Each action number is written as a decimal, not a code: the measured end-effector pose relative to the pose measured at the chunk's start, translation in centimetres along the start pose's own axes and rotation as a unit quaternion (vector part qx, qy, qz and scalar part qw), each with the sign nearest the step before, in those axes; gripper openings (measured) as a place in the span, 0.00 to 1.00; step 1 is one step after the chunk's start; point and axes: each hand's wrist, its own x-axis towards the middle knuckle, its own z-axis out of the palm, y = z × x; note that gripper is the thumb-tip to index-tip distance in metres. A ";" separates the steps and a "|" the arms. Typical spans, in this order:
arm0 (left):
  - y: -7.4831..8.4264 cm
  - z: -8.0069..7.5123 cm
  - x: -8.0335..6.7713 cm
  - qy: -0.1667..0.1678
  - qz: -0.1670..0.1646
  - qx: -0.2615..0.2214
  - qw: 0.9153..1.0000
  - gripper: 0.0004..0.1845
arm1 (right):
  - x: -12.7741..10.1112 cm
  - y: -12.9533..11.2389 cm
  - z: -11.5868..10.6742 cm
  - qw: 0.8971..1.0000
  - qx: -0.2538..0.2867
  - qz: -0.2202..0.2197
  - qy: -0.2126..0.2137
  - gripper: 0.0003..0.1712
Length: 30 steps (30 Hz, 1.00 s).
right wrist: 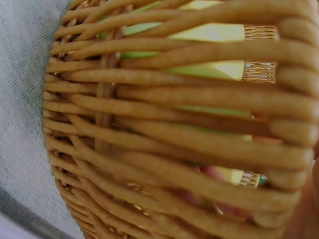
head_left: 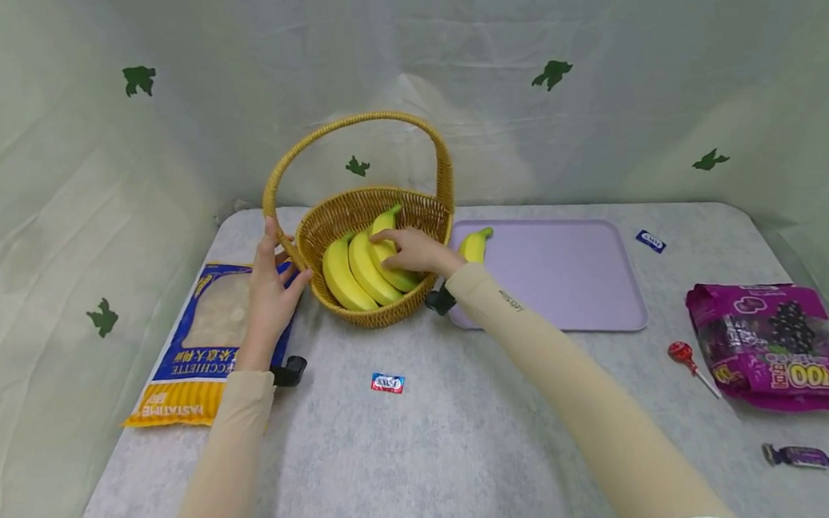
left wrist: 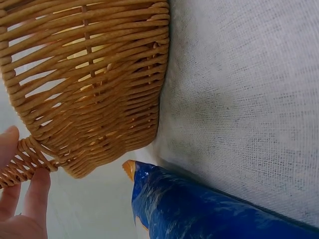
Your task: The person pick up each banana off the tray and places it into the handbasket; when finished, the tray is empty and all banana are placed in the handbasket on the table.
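A wicker basket (head_left: 353, 203) with a tall hoop handle (head_left: 361, 120) stands at the middle of the table and holds a bunch of yellow bananas (head_left: 354, 275). My right hand (head_left: 410, 251) reaches over the near rim, its fingers curled over the rightmost banana. My left hand (head_left: 269, 285) rests against the base of the handle on the basket's left side with its fingers straight. In the left wrist view those fingers (left wrist: 35, 194) lie beside the woven wall (left wrist: 99, 89). The right wrist view shows the basket wall (right wrist: 164, 134) close up, with banana (right wrist: 209, 32) behind the weave.
A single banana (head_left: 473, 245) lies on a lilac tray (head_left: 568, 280) right of the basket. A blue and yellow bag (head_left: 197, 346) lies under my left wrist. A small sweet (head_left: 387, 383), a lollipop (head_left: 684, 356), a purple bag (head_left: 774, 342) and a wrapped sweet (head_left: 804, 456) lie around.
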 end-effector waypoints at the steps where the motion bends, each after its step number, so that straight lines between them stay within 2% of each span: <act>1: 0.0 0.0 0.0 -0.002 0.000 -0.002 1.000 0.51 | 0.0 0.0 0.0 1.000 -0.005 0.000 -0.002 0.30; 7: 0.0 0.1 -0.1 -0.006 -0.003 -0.007 1.000 0.52 | -0.3 0.1 -0.2 1.000 -0.023 -0.001 0.006 0.31; 9: 0.0 0.2 -0.1 -0.006 -0.009 -0.011 1.000 0.52 | -0.8 0.4 -0.5 0.999 -0.007 -0.010 0.029 0.31; 11: 0.1 0.2 -0.1 -0.006 -0.013 -0.014 1.000 0.52 | -1.4 0.9 -0.9 0.997 0.043 -0.025 0.060 0.30; 12: 0.1 0.2 -0.1 -0.004 -0.013 -0.016 1.000 0.52 | -1.8 1.2 -1.2 0.994 0.079 -0.032 0.073 0.30; 14: 0.1 0.1 0.0 -0.003 -0.011 -0.015 1.000 0.53 | -2.9 1.8 -1.8 0.981 0.163 -0.051 0.096 0.29; 18: 0.1 0.1 0.0 -0.001 -0.007 -0.004 1.000 0.52 | -5.3 3.5 -3.0 0.933 0.327 -0.064 0.134 0.29; 19: 0.1 0.1 0.0 -0.001 -0.007 -0.002 1.000 0.52 | -5.9 4.0 -3.2 0.923 0.351 -0.064 0.143 0.29; 21: 0.2 0.1 0.0 -0.001 -0.009 0.001 1.000 0.52 | -6.9 5.2 -3.4 0.910 0.379 -0.055 0.161 0.28; 24: 0.2 0.1 0.0 -0.001 -0.013 0.002 1.000 0.52 | -8.2 7.0 -3.6 0.903 0.391 -0.029 0.177 0.28; 30: 0.3 0.2 -0.1 -0.004 -0.017 0.005 1.000 0.52 | -10.4 9.6 -3.4 0.906 0.380 0.023 0.185 0.29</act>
